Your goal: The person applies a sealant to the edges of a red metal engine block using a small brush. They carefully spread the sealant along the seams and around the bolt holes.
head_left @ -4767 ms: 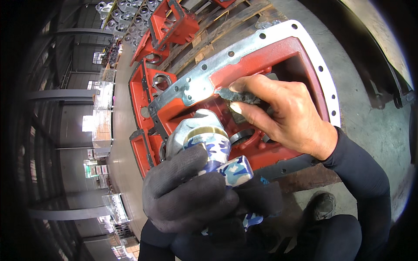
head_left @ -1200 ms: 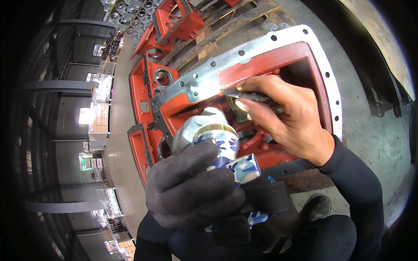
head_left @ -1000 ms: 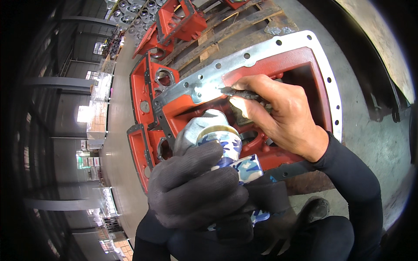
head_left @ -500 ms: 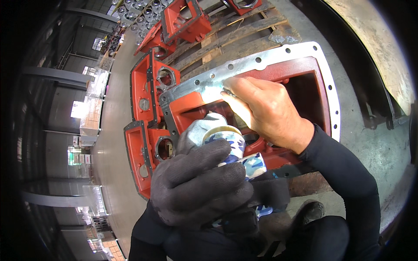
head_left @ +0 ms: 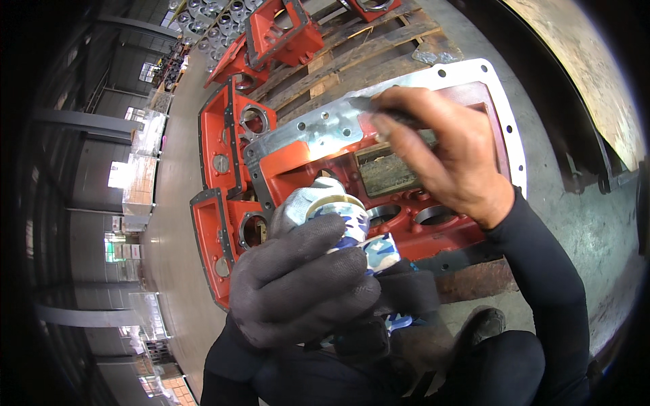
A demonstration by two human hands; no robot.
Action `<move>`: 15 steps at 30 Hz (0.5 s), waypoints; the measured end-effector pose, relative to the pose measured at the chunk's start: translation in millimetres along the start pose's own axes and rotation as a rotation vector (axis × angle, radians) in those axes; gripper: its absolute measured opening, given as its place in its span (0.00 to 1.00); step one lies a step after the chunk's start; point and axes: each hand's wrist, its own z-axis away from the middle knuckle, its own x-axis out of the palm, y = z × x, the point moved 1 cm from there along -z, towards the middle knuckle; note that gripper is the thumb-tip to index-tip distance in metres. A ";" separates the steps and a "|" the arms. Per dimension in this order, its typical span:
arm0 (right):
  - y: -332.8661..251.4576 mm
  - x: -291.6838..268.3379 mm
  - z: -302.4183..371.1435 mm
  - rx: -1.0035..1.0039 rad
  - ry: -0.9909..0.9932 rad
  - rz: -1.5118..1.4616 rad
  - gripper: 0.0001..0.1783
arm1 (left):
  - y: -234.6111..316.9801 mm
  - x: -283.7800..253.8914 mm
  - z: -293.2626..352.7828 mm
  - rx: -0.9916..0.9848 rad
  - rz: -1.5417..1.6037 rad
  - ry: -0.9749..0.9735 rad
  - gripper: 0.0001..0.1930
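Observation:
My left hand [head_left: 298, 284], in a dark grey knitted glove, closes around a blue-and-white camouflage-patterned cylinder [head_left: 349, 223] with a pale round rim. A light grey fabric piece [head_left: 301, 204], perhaps a glove, sits against the cylinder's far side. My bare right hand [head_left: 464, 159] is over the bare metal flange of a large red cast housing [head_left: 433, 242]. Its thumb and fingers pinch something small and dark, smeared by motion; its kind cannot be made out. Bolt holes line the flange [head_left: 318, 135], and a rectangular opening and round bores show inside the housing.
More red housings [head_left: 220, 139] stand to the left and far side. Beyond the large one lies a wooden pallet [head_left: 379, 51], with metal parts [head_left: 217, 27] heaped at the far left. At right are a dark beam [head_left: 575, 101] and a pale board [head_left: 582, 47]. My shoe [head_left: 484, 325] rests below.
My right hand has moved right and lifted, its fingers opening wider, uncovering the rectangular opening and a flange hole. The left hand with the camouflage cylinder has shifted slightly left.

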 end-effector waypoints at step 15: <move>-4.6 -14.3 42.2 0.225 -0.041 -0.137 0.13 | 7.8 18.3 -13.4 0.076 -0.054 0.107 0.19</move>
